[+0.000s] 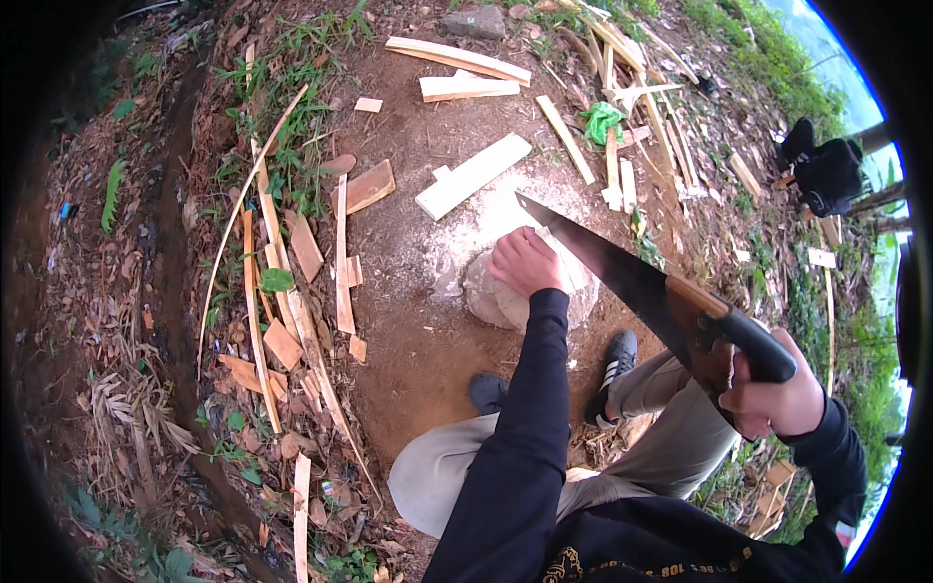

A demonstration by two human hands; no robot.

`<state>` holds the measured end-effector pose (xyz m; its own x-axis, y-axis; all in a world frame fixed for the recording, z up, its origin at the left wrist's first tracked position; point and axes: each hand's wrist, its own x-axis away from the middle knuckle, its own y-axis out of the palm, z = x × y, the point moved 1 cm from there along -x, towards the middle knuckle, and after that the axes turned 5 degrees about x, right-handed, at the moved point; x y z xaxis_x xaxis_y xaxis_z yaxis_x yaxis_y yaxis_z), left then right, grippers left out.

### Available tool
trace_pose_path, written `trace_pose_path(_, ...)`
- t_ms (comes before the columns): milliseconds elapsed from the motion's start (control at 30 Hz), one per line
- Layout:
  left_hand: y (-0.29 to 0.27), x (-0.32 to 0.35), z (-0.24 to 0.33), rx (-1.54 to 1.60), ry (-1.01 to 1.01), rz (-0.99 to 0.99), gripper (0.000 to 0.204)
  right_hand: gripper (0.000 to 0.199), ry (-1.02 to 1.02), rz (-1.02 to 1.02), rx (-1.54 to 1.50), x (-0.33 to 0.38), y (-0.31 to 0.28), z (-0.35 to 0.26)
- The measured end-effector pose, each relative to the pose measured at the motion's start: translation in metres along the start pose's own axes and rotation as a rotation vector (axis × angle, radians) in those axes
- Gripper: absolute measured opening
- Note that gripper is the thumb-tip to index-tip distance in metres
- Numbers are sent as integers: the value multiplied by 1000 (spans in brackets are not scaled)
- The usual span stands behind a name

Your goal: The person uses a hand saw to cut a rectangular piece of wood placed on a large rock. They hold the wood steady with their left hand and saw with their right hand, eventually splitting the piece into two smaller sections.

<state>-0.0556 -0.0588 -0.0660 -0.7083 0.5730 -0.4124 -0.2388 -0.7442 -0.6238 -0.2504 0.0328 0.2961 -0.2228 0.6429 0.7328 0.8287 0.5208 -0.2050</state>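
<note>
My right hand is wrapped round the brown and black handle of a handsaw. The blade slants up and to the left, its narrow tip just beyond my left hand. That left hand is closed, knuckles up, over the top of a low round stump or stone block. Pale wood seems to lie on the block between this hand and the blade. What the left fingers grip is hidden beneath them. Whether the saw's teeth touch the wood, I cannot tell.
Past the block, a pale board lies on sawdust-strewn soil. Wood offcuts and long strips are scattered leftward. A plank pile and a green plastic bag lie far right. My shoes flank the near side.
</note>
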Motion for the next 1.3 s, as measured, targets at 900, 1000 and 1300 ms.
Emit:
trace_pose_path(900,3,8,10,-54,84,9,18,17,-47,-52,-312,-72,1,28)
trace_pose_path(1000,3,13,12,-13,79,-33,16,14,-132,-12,-167,-81,16,37)
trace_pose_path(1300,2,4,9,155,106,-142,18,21,-171,46,-224,-89,36,66)
